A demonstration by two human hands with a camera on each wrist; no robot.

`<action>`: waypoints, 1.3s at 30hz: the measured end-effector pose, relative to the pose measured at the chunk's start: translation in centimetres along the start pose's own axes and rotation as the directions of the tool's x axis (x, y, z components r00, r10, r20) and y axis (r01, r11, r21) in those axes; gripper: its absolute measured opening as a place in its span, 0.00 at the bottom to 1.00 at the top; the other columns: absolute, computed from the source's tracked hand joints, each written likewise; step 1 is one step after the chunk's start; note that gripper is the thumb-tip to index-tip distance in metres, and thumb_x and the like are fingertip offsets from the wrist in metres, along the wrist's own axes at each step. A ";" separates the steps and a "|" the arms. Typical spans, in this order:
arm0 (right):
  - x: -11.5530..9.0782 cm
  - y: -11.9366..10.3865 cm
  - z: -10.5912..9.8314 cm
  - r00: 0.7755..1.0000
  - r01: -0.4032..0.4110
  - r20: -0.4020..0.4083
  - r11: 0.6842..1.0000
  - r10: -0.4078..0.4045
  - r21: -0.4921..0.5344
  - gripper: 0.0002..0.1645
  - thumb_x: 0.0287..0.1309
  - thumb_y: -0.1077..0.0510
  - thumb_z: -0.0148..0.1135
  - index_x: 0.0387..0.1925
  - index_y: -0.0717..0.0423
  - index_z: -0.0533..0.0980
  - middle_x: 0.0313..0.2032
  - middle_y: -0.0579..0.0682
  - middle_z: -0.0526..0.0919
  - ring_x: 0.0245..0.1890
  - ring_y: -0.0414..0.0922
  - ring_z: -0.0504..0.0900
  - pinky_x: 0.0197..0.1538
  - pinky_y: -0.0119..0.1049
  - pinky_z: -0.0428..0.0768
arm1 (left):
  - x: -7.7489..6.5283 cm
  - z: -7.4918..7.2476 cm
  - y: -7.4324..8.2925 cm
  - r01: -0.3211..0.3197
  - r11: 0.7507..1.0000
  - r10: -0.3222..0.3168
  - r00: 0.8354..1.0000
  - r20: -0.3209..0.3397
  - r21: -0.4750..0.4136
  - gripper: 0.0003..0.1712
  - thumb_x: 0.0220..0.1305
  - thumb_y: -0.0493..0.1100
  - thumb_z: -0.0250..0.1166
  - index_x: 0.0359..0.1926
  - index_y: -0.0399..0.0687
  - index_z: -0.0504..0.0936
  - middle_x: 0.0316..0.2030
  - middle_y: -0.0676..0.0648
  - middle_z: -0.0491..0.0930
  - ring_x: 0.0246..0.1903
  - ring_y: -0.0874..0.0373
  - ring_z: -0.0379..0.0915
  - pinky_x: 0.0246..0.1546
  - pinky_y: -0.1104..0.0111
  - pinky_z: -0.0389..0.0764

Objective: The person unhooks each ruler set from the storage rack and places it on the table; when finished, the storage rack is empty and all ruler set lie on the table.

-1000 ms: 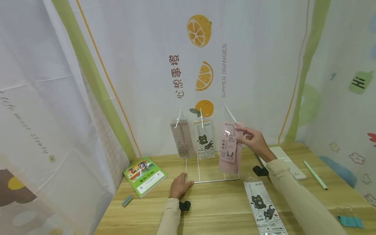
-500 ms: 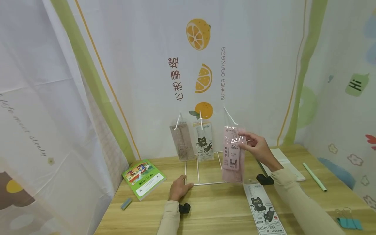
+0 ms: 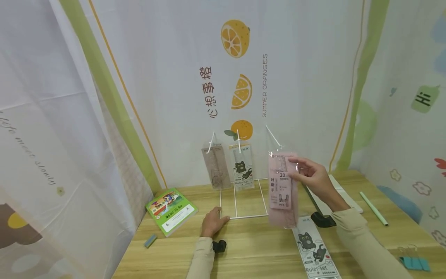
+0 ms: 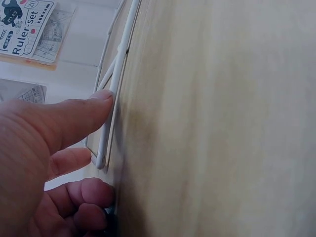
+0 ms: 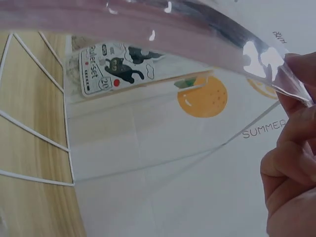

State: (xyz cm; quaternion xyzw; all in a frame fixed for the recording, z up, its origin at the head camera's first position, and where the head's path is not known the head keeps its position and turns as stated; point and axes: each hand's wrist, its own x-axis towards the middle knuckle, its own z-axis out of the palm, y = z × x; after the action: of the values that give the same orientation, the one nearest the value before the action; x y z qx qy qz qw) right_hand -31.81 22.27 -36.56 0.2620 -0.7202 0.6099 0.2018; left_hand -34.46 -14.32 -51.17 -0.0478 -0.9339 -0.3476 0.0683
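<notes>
My right hand pinches the top of a pink ruler packet and holds it upright in the air. The packet's top is just at the front tip of the rack's right hook; whether it still hangs on the hook is unclear. In the right wrist view, my fingers grip the clear edge of the pink packet. My left hand rests on the front left corner of the white wire rack, with the thumb pressing the wire rack onto the table.
A brownish packet and a cat ruler-set packet hang on the other two hooks. Another ruler-set packet lies flat near my right arm. A green book, eraser, green pen, white pad and teal clips lie around.
My right hand has drawn the pink packet forward along the right hook, slightly down and to the right. The left hand has stayed on the rack's corner.
</notes>
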 end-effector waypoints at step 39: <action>-9.2 7.7 5.6 0.816 -0.462 0.149 0.785 0.558 -0.413 0.20 0.43 0.68 0.73 0.43 0.67 0.82 0.26 0.48 0.71 0.28 0.44 0.70 0.27 0.31 0.66 | 0.1 0.0 0.2 -0.002 1.000 0.002 1.000 0.008 0.009 0.31 0.62 0.48 0.72 0.59 0.32 0.77 0.54 0.28 0.80 0.49 0.30 0.79 0.47 0.41 0.79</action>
State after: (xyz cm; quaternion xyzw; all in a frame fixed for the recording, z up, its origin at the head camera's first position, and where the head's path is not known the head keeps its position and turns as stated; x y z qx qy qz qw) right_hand -29.24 18.85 -49.11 0.0931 -0.8828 0.4597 -0.0255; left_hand -34.50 -14.16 -51.01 -0.0497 -0.9358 -0.3430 0.0650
